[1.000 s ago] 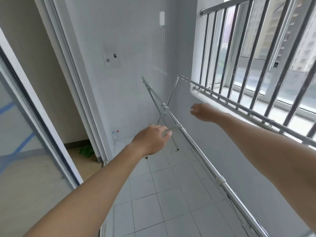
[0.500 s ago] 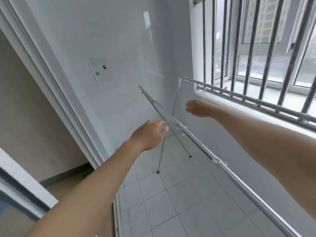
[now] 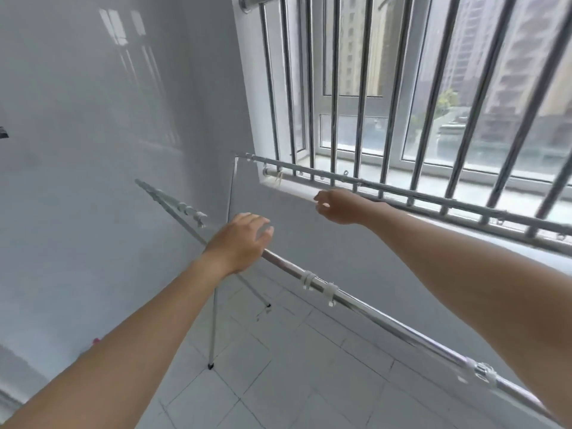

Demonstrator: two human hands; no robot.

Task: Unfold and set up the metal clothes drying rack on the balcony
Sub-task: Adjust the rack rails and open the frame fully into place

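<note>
Two bare hands reach out over the rack. At frame centre the left hand hovers on the near rail, fingers spread wide and loose; it seems to touch the tube from above rather than grip it, though the contact itself is hidden under the palm. Right of centre, the right hand is half-curled, thumb and fingers narrowed toward each other, just beside the far rail; whether it actually holds that rail cannot be told.

Placed like this, one hand per rail, the person appears to be spreading or steadying the two top rails so the frame stands square.

Outward from the hands, the rack runs diagonally from the lower right of the frame toward the upper left. White clips sit on the near rail. Thin legs drop from under the left hand to the tiled floor, their feet apart, so the near end looks opened. The far rail lies close along the sill, just below the window bars in the upper right.

No containers are visible. A small pink object shows at the lower left by the wall, too small to identify.
</note>
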